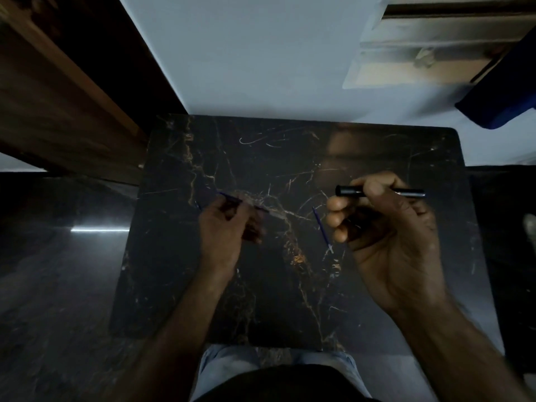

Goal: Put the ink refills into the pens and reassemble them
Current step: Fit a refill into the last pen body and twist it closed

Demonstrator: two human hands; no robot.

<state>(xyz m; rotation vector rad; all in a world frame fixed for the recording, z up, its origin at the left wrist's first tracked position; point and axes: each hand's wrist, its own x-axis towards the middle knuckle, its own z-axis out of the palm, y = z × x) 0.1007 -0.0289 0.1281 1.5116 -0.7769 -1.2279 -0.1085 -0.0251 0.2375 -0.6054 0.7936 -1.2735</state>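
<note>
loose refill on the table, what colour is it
Blue, with a pale tip; the refill shows in the head view.

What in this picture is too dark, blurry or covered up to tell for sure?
- Left hand: motion blur smears its fingers, so its grip on the thin blue refill is unclear.
- Pen in the right hand: fingers cover its middle, so I cannot tell if it holds a refill.
- Loose refill on the table: its tip is too small to make out.

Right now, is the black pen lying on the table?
No, the right hand holds the black pen above the table.
</note>
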